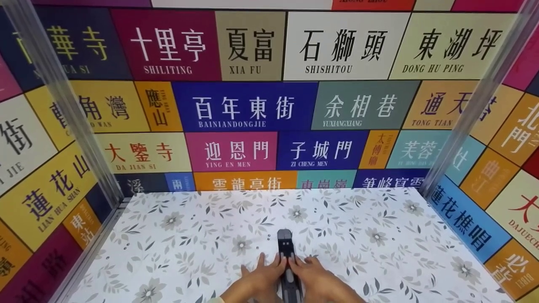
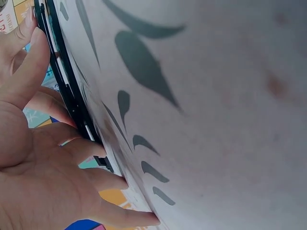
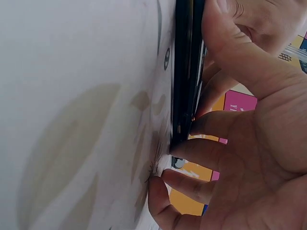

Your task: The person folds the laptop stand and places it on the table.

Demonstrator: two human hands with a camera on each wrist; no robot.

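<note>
A long, narrow black-and-grey device [image 1: 284, 242] with a rounded grey far end lies lengthwise on the patterned tabletop. Its kind is not clear; from the side it appears as thin stacked black bars [image 2: 67, 81]. My left hand [image 1: 263, 277] holds it from the left, thumb against its edge and fingertips close to the surface. From the right, my right hand [image 1: 320, 280] holds the same device, its thumb [image 3: 230, 43] along the bars and fingers bent toward the table. Both thumbs and index fingers meet near its middle. The device's near part is partly hidden between the hands.
The white tabletop [image 1: 189, 252] carries a grey flower and leaf print. Behind it stands a wall [image 1: 244, 105] of coloured panels with Chinese lettering. Metal posts rise at the left [image 1: 63, 97] and right [image 1: 476, 97] back corners.
</note>
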